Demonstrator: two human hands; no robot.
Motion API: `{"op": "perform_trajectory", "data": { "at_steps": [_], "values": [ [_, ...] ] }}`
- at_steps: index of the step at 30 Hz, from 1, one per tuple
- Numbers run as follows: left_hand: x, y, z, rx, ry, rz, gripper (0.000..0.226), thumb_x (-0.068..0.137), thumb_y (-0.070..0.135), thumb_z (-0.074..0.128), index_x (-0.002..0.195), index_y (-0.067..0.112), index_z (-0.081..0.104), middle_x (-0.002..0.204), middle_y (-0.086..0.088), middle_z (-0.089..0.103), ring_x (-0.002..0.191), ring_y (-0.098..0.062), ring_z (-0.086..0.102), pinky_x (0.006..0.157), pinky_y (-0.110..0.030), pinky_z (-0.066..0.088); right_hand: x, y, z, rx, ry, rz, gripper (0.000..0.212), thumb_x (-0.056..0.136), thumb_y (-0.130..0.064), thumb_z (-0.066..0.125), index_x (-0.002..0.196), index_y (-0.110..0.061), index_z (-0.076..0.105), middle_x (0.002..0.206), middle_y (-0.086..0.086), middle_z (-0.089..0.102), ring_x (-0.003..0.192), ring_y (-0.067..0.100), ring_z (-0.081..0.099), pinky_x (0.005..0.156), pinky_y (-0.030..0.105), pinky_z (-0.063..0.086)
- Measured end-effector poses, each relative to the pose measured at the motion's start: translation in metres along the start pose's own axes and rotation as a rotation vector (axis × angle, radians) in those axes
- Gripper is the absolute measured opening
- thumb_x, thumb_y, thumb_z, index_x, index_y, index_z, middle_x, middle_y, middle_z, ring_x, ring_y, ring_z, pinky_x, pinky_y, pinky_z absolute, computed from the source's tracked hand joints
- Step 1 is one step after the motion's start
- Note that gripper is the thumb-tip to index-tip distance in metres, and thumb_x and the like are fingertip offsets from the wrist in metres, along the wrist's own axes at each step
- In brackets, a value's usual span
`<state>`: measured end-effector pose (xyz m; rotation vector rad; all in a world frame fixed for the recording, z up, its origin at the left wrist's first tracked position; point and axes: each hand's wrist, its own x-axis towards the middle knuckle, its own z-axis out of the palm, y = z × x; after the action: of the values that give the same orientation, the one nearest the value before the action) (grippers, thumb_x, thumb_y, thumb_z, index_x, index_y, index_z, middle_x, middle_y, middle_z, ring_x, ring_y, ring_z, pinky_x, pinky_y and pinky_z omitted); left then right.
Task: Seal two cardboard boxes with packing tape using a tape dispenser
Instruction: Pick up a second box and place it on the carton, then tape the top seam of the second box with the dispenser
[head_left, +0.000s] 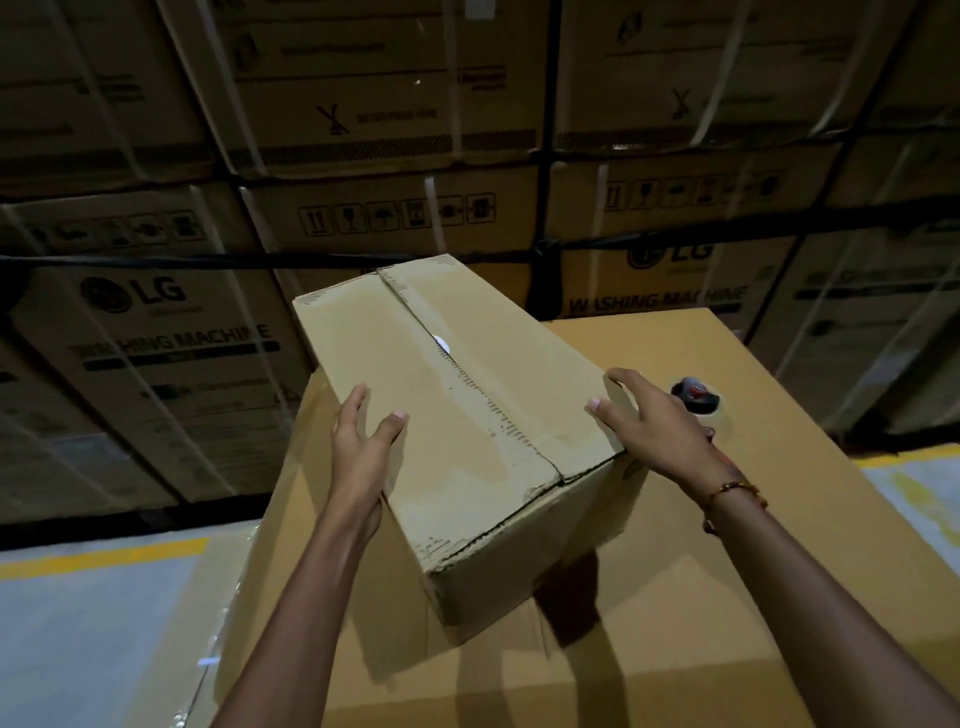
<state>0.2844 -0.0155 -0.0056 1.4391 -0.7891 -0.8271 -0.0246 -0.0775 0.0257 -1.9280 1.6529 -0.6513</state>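
Boxes: one box (467, 415) tilted over one carton (675, 571)
Hands: left hand (363, 447), right hand (649, 426), straight fingers pressing box sides
Tape: one tape dispenser (693, 396)

BODY | two forearms are shown bare from the near edge up to the left hand (363, 441) and right hand (644, 421) | nails are kept short | right wrist: a thin gold-toned bracelet (733, 488) is worn | a reddish-orange thread (709, 524) is wound just beside it
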Motion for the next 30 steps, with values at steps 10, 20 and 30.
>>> {"op": "perform_trajectory", "data": {
  "at_steps": [10,20,30],
  "values": [
    [-0.011,0.009,0.029,0.315,0.095,0.059,0.069,0.094,0.024,0.064,0.155,0.027,0.032,0.167,-0.005,0.004,0.15,-0.028,0.023,0.119,-0.042,0.029,0.004,0.02,-0.006,0.174,0.133,0.034,0.046,0.096,-0.052,0.063,0.136,-0.03,0.058,0.139,-0.001,0.06,0.131,0.021,0.052,0.102,0.047,0.049],
    [-0.018,0.055,0.108,0.828,-0.201,0.506,0.033,0.095,0.024,0.053,0.126,0.019,0.064,0.132,-0.002,0.06,0.119,-0.024,0.054,0.096,-0.038,0.044,0.012,0.112,-0.038,0.5,0.24,0.262,0.016,0.099,-0.028,0.062,0.089,-0.021,0.071,0.093,0.005,0.074,0.085,0.016,0.071,0.075,0.037,0.055],
    [-0.026,0.071,0.249,0.762,-0.354,0.445,0.028,0.101,0.028,0.057,0.123,0.015,0.069,0.115,-0.001,0.07,0.103,-0.012,0.062,0.081,-0.02,0.045,0.057,0.234,-0.033,0.49,-0.176,0.62,0.046,0.093,-0.049,0.069,0.1,-0.004,0.062,0.09,0.012,0.067,0.071,0.022,0.061,0.06,0.03,0.047]
  ]
}}
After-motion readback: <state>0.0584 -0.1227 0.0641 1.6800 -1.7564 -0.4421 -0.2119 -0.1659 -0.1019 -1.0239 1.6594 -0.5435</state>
